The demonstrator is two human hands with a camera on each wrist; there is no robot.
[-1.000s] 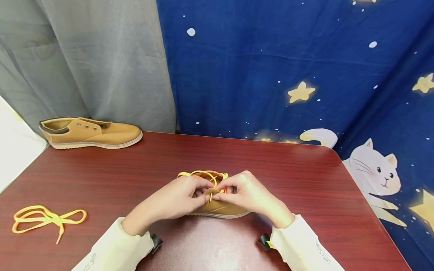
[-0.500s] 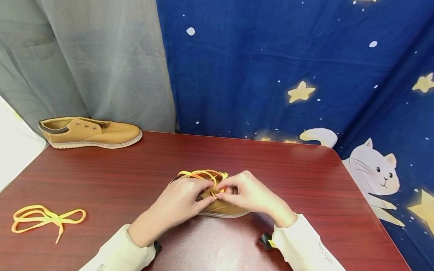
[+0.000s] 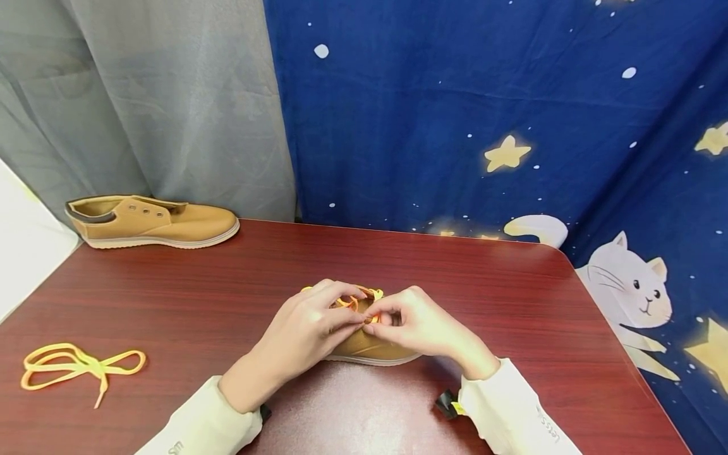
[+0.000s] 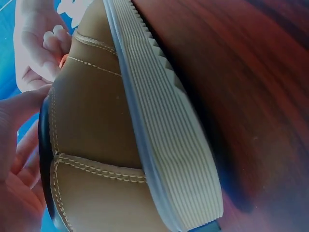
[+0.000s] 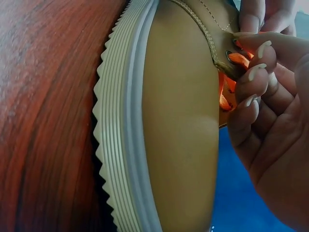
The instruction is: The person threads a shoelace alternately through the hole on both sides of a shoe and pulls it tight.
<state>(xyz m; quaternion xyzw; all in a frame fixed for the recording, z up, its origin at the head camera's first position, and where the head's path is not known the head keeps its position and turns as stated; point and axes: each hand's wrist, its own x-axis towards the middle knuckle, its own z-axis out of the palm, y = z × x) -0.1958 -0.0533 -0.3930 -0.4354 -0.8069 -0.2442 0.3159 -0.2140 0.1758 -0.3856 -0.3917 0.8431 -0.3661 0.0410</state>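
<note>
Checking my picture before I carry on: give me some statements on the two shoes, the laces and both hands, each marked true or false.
1. The left hand and right hand are both at the near shoe. True.
2. The near shoe has no lace in it. False: the right wrist view shows threaded lace at its eyelets.
3. The loose lace lies on the table, left of both hands. True.
4. The loose lace is stretched out straight. False: it is looped, bow-like.
5. The far shoe points its toe to the right. True.
6. The far shoe is laced up. False: its visible eyelets hold no lace.
</note>
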